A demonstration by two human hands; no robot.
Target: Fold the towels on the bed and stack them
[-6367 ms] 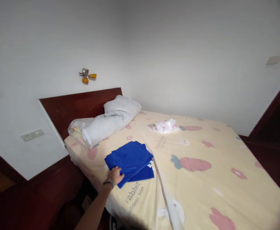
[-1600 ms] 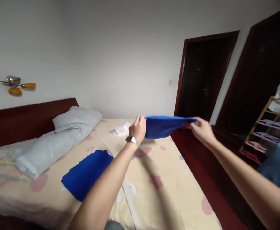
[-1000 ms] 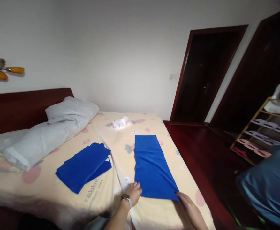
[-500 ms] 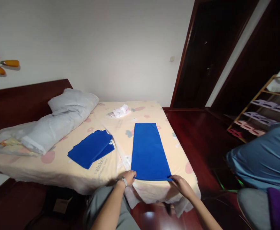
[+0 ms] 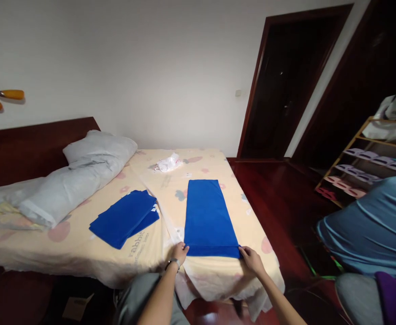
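Note:
A long blue cloth (image 5: 208,212) lies flat on the bed, its near end turned up in a narrow fold. My left hand (image 5: 180,253) pinches the near left corner of that folded edge. At the near right corner, my right hand (image 5: 251,259) grips the same edge between thumb and fingers. To the left rests a stack of folded blue cloths (image 5: 123,219), slightly fanned, with small white tags showing on its right side.
The bed (image 5: 157,180) has a patterned cream sheet. A white plastic bag (image 5: 169,163) lies near its far side, and a grey quilt (image 5: 86,176) is bunched at the left. Right of the bed stand a shoe rack (image 5: 350,155) and a blue-covered object (image 5: 370,225).
Both hands have carried the near edge of the cloth slightly away from me, making a narrow fold there. The camera view has shifted a little.

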